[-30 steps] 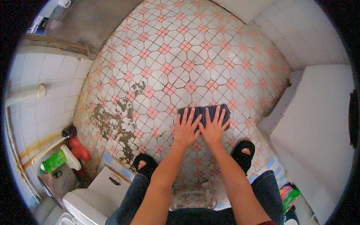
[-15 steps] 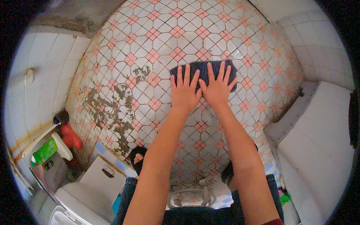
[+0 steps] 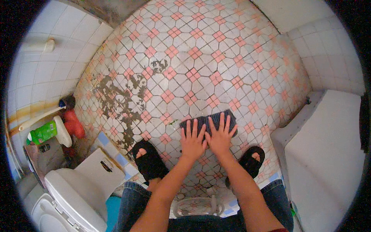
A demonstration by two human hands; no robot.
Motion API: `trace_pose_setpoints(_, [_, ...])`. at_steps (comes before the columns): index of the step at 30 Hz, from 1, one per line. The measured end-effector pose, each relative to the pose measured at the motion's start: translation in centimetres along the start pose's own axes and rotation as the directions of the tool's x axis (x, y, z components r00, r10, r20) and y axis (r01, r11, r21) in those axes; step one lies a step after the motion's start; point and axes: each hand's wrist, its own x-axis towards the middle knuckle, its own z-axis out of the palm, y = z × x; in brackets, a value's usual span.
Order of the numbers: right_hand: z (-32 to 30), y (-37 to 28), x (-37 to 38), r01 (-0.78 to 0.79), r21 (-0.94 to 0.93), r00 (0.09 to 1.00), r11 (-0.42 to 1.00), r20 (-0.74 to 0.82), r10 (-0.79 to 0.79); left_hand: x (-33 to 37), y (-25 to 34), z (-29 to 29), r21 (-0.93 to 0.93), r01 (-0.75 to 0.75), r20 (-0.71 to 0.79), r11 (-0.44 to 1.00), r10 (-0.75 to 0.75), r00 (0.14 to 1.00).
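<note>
A dark navy, ribbed cloth (image 3: 216, 118) lies spread on the tiled floor (image 3: 247, 92) in front of my feet. My left hand (image 3: 192, 144) presses flat on its left part, fingers spread. On the right part rests my right hand (image 3: 220, 139), palm down with its fingers apart too. The thumbs nearly meet between the two hands. Neither hand grips the cloth, and my palms cover its near edge.
Worn dark patches (image 3: 121, 98) mark the floor at left. My black sandals (image 3: 148, 162) flank my arms. A toilet (image 3: 73, 189), green bottle (image 3: 43, 132) and long-handled brush (image 3: 67, 102) stand at left; a large white panel (image 3: 328, 150) at right.
Both hands have drawn the cloth back across the floor, from farther out to nearer my feet. My elbows are more bent, and the sandals show more fully.
</note>
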Motion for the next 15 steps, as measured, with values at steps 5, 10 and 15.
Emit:
trace_pose_setpoints(5, [-1.4,0.2,5.2,0.021,-0.008,1.000,1.000,-0.012,-0.021,4.8,-0.5,-1.5,0.035,0.016,-0.040,0.999,-0.015,0.999])
trace_pose_setpoints(10, [-1.7,-0.3,11.8,0.021,-0.027,0.995,0.999,-0.100,-0.024,11.0,-2.8,-3.1,0.031,-0.007,-0.089,0.999,0.010,0.996])
trace_pose_setpoints(15, [-1.8,-1.3,18.5,0.023,-0.015,0.976,1.000,-0.214,-0.026,16.7,-5.1,-4.4,0.052,0.012,-0.204,0.999,-0.001,0.979])
